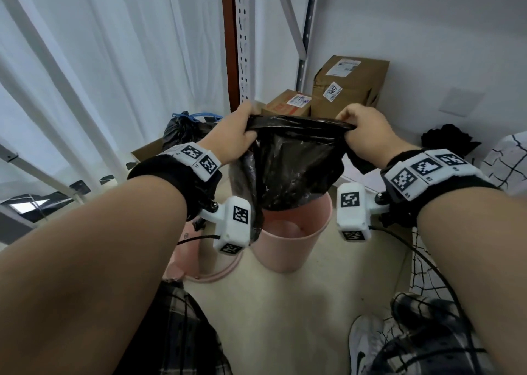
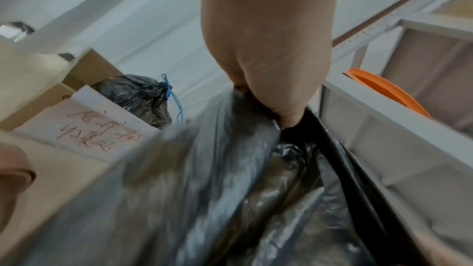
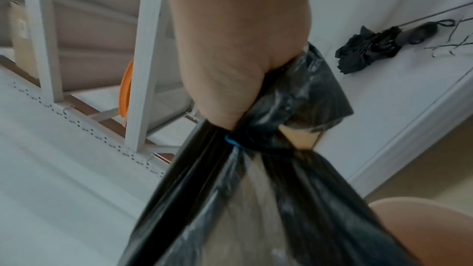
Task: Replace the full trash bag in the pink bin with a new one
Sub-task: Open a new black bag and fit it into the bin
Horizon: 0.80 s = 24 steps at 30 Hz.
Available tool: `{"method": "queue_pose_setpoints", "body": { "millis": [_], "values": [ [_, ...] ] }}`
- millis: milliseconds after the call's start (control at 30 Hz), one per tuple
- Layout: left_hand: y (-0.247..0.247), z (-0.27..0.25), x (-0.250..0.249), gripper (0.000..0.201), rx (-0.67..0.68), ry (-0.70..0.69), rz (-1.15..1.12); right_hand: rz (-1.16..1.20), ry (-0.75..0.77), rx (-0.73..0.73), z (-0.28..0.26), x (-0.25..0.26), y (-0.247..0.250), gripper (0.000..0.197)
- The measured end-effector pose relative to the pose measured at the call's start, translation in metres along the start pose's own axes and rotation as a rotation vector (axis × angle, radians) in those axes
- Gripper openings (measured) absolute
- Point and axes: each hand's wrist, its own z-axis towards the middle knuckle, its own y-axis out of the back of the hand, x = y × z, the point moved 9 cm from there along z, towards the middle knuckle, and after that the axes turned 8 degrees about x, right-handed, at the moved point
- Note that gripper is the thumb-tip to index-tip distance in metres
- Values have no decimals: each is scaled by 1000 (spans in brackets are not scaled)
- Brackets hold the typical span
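The black trash bag (image 1: 288,163) hangs stretched between both hands, its lower end dipping into the mouth of the pink bin (image 1: 288,246) directly beneath the grip; the left hand (image 1: 233,138) clenches one side of the bag's rim in curled fingers, the right hand (image 1: 362,132) bunches the other side in a closed fist; beyond the left hand sits a tied black bag (image 2: 138,96) with blue drawstring; cardboard boxes (image 1: 342,89) stand past the hands; a folded black umbrella (image 3: 371,48) lies beyond the right hand.

White curtains (image 1: 85,61) fill the upper left, a perforated metal shelving upright (image 1: 242,38) rises at centre, and a pale wall (image 1: 427,32) meets a beige floor (image 1: 285,303) below.
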Motion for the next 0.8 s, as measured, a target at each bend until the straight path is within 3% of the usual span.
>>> {"method": "queue_pose_setpoints", "body": {
  "millis": [67,133,200,233,300,400,467,533,567,633,733,800],
  "values": [
    [-7,0,3,18,65,24,191,-81,-36,-88,-3,-1,7,39],
    [-11,0,3,22,114,55,347,-337,-43,-230,-9,12,17,55],
    [-10,1,5,39,141,113,378,-455,91,-311,-16,40,16,62],
    [-9,1,4,49,141,152,342,-439,210,-266,-17,56,6,63],
    [-7,3,1,57,128,187,241,-377,419,-18,-18,81,-28,72],
    [-17,11,3,59,202,174,114,-389,412,307,-17,85,-74,104],
    [-23,11,6,59,250,164,40,-427,347,341,-15,76,-81,87],
    [-24,9,11,62,274,148,-55,-476,305,335,-11,68,-78,39],
    [-20,6,12,58,263,148,-80,-457,288,313,-8,65,-74,25],
    [-7,3,15,61,201,111,70,-295,232,277,-3,58,-62,24],
    [4,-3,2,95,88,-16,482,-51,155,232,2,54,-47,30],
    [7,-5,-5,97,0,-56,642,16,128,215,2,56,-42,32]
  ]
}}
